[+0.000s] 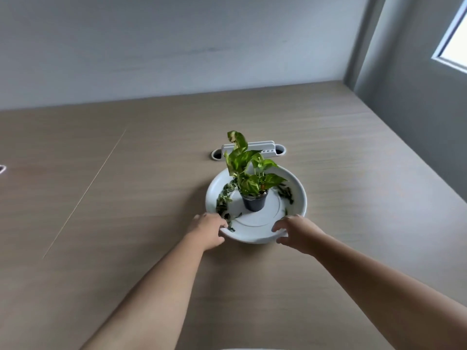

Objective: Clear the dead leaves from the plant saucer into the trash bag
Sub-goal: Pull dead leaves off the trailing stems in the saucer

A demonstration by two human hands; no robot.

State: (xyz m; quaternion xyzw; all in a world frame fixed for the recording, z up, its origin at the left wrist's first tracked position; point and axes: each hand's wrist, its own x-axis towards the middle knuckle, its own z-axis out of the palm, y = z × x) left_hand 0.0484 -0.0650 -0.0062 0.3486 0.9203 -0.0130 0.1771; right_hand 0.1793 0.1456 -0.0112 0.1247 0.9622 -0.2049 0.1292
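Observation:
A round white plant saucer sits on the wooden table. In its middle stands a small dark pot with a green and yellow leafy plant. Dead leaves lie along the saucer's left inner side, and a smaller clump of dead leaves lies at the right. My left hand grips the saucer's near left rim. My right hand holds the near right rim, fingers curled over the edge. No trash bag is in view.
A white cable grommet with an upright flap is set into the table just behind the plant. A wall runs along the table's far edge, and a grey wall with a window stands at the right.

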